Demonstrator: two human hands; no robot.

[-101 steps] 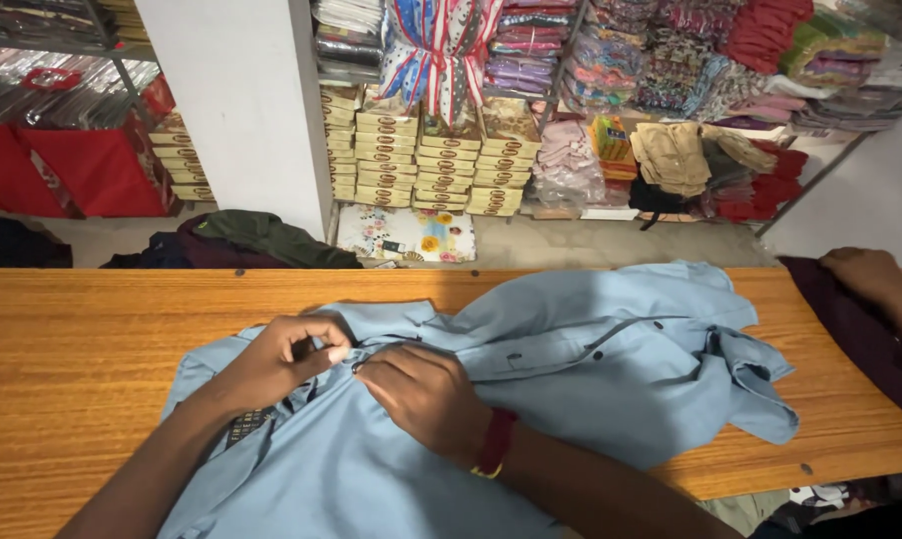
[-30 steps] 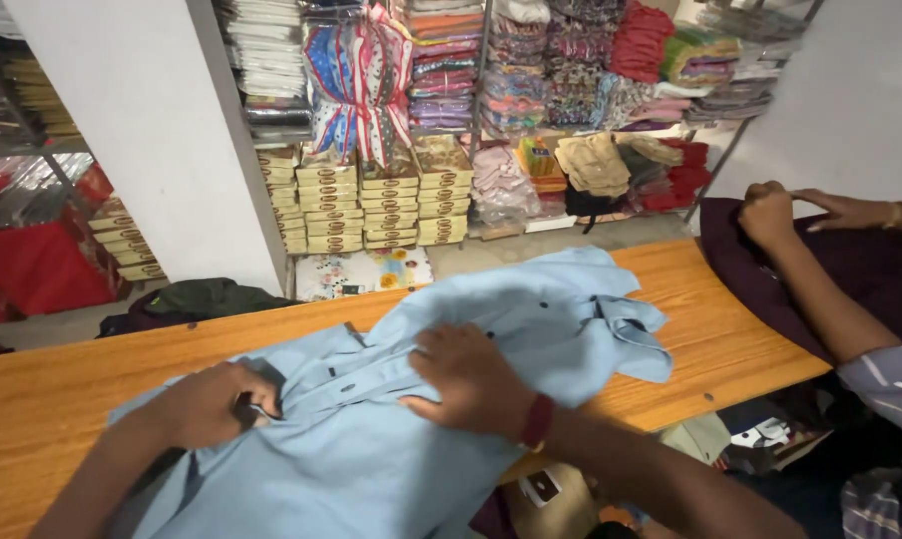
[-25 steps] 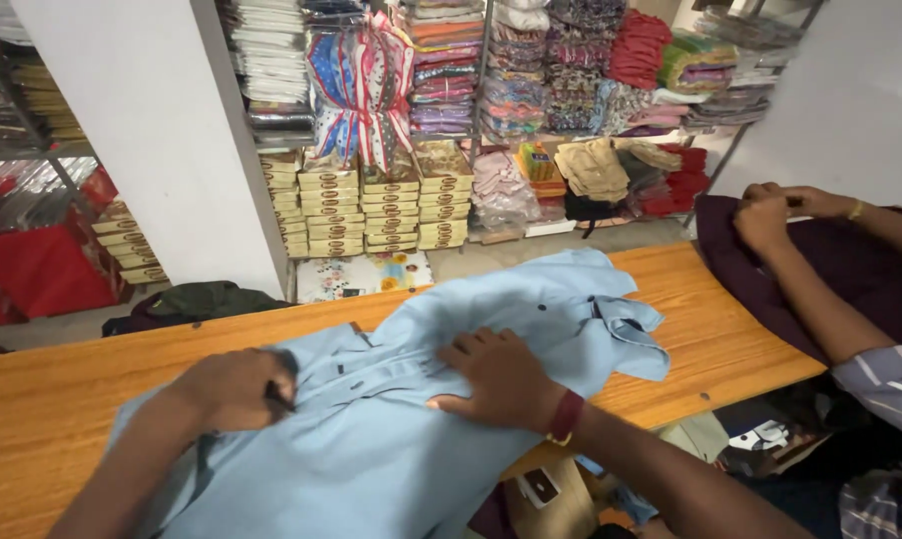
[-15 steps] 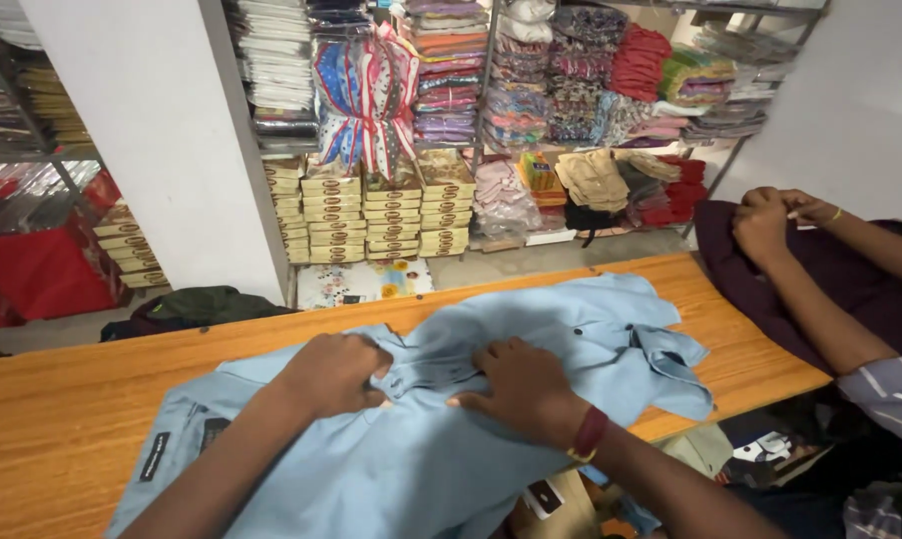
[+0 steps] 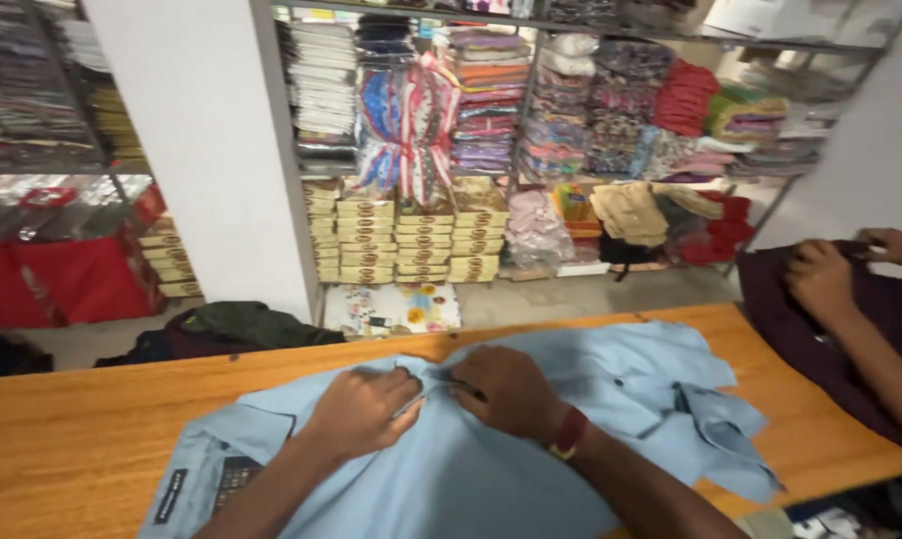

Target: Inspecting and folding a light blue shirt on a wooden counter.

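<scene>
Both hands' grip (image 5: 433, 389), shirt (image 5: 491, 469) beneath

Both the left hand (image 5: 363, 409) and right hand (image 5: 511, 389) have moved up the light blue shirt (image 5: 491, 469), now pinching its front together.

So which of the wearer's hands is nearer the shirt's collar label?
Left. The left hand rests just right of the collar label on the light blue shirt; the right hand lies farther right.

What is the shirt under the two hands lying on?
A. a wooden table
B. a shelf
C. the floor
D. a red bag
A: the light blue shirt is spread flat on the orange-brown wooden table, with the left hand and right hand pressing on it.
</scene>
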